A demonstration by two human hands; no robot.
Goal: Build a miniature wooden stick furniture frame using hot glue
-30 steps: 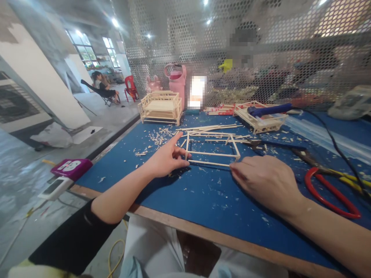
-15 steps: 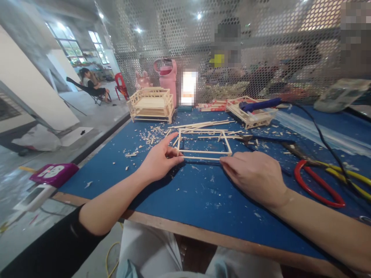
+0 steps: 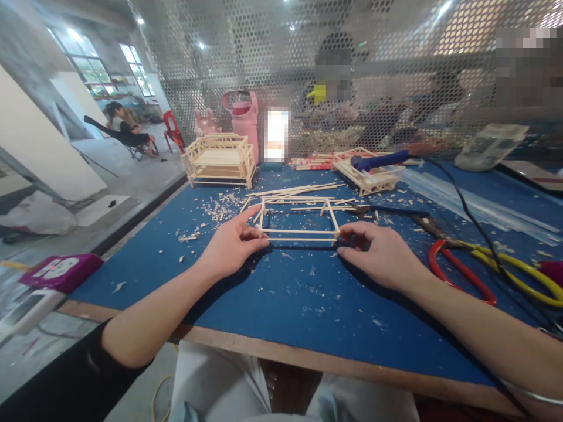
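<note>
A small rectangular frame of thin wooden sticks point(image 3: 301, 232) stands on the blue tabletop, with short uprights at its corners. A separate-looking stick point(image 3: 299, 240) runs along its near lower side. My left hand point(image 3: 229, 243) is closed at the left end, thumb and fingers pinching the frame and stick there while the index finger reaches along the corner upright. At the opposite end is my right hand point(image 3: 380, 252), its thumb and curled fingers apart around the near right corner. Its fingertips touch or nearly touch that corner. Loose wooden sticks point(image 3: 299, 190) lie just behind the frame.
Behind stand a finished-looking wooden stick model point(image 3: 220, 161) and a pink bottle point(image 3: 245, 123). A blue glue gun point(image 3: 382, 159) rests on another stick structure point(image 3: 369, 183). Red-handled pliers point(image 3: 466, 275) and a black cable point(image 3: 466, 202) lie right. Wood scraps litter the table; a perforated metal screen rises behind.
My right hand has loosened from its pinch on the stick's right end, its thumb and fingers now apart at the corner. My left hand keeps its hold. The view has shifted slightly right.
</note>
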